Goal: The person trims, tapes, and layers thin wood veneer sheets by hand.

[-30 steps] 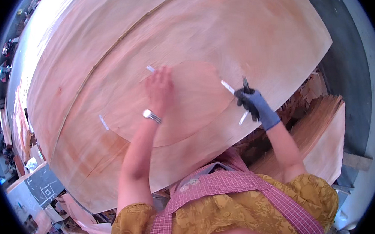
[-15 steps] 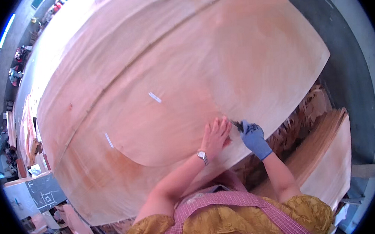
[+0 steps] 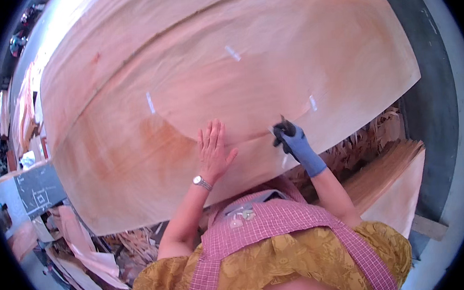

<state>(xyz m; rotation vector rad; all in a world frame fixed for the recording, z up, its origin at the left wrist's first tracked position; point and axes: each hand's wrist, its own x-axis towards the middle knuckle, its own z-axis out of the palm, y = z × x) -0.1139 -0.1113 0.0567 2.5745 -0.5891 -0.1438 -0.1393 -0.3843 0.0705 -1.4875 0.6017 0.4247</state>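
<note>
Veneer sheet (image 3: 354, 52) with the bare left hand (image 3: 215, 152) laid flat on it, gloved right hand (image 3: 295, 139) clutching some dark pointy tool (image 3: 283, 120).

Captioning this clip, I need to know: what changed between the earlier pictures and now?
The left hand has moved left along the veneer sheet since half a second ago; the rightmost tape strip now shows. The gloved right hand moved left too, still gripping its dark tool. Two other tape strips stay put.
</note>
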